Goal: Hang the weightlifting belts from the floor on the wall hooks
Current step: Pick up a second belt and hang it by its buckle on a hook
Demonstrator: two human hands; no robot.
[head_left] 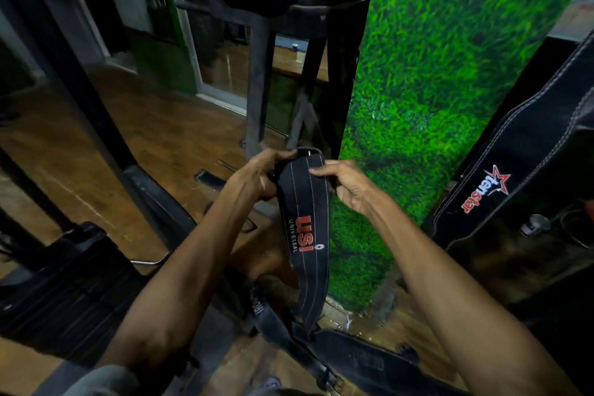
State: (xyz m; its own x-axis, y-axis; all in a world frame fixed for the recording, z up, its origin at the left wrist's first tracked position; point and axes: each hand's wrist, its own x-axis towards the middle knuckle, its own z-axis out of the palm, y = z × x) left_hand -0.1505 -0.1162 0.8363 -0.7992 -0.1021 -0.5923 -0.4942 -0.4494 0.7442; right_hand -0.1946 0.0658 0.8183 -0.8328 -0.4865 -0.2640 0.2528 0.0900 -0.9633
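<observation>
A black weightlifting belt (305,235) with white stitching and a red "USI Universal" logo hangs down in front of me. My left hand (257,175) grips its top end from the left. My right hand (345,185) pinches the same top end from the right. The belt's lower end reaches down to more black belts (360,360) lying on the wooden floor by my feet. A black belt with a red star logo (514,177) hangs at the right. I see no wall hook.
A pillar covered in green artificial grass (434,74) stands right behind the held belt. Black gym machine frames (257,74) rise at the back and a black bar (80,90) slants at the left. A dark weight stack (64,286) sits low at the left on the wooden floor (144,125).
</observation>
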